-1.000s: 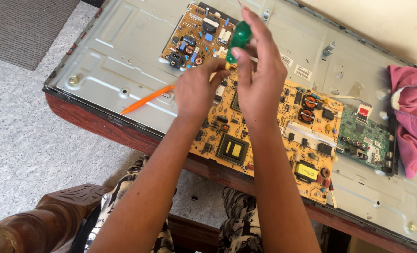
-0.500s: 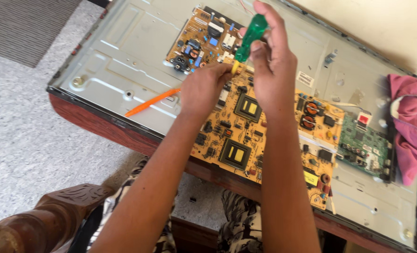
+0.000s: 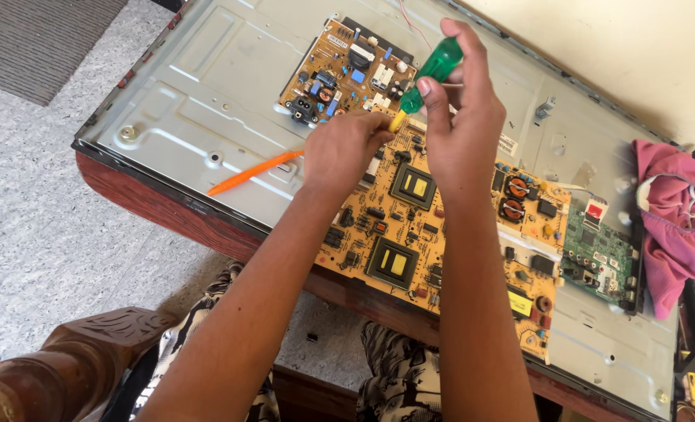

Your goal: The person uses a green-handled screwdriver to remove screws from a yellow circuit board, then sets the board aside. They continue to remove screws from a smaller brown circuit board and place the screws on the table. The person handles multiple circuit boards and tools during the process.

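My right hand (image 3: 461, 125) grips a green-handled screwdriver (image 3: 429, 72), tilted, with its yellow shaft pointing down at the top edge of a large yellow circuit board (image 3: 410, 234). My left hand (image 3: 343, 148) rests on that board's upper left corner, fingertips pinched right by the screwdriver's tip. The board lies on the grey metal back of a flat television (image 3: 199, 86). A smaller yellow board (image 3: 340, 66) sits just beyond my hands, and a green board (image 3: 601, 258) lies to the right.
An orange pen-like tool (image 3: 254, 172) lies on the metal panel left of my left hand. A pink cloth (image 3: 672, 219) sits at the right end. The panel rests on a dark wooden table (image 3: 152, 207); speckled floor and a grey mat (image 3: 35, 39) lie to the left.
The view has shifted a little. My right hand and the screwdriver have stayed at the board's top edge, with the handle tilting slightly; my left hand remains beside the tip.
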